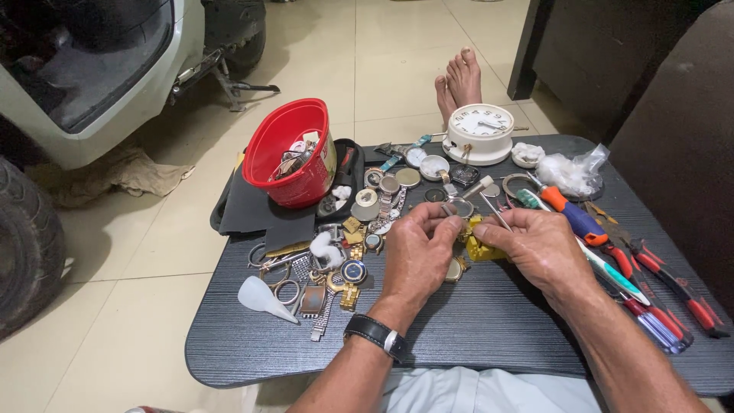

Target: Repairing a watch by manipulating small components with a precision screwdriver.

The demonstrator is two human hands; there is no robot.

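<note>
The left hand pinched a small watch part at its fingertips, just above a yellow holder block on the dark tabletop. The right hand gripped a thin metal tool, its tip angled toward that part. The work seemed to call for a steady hold (wrists braced low on the tabletop) and light pressure, since a slip could scratch the piece or flick it among the loose watches beside the red tub.
</note>
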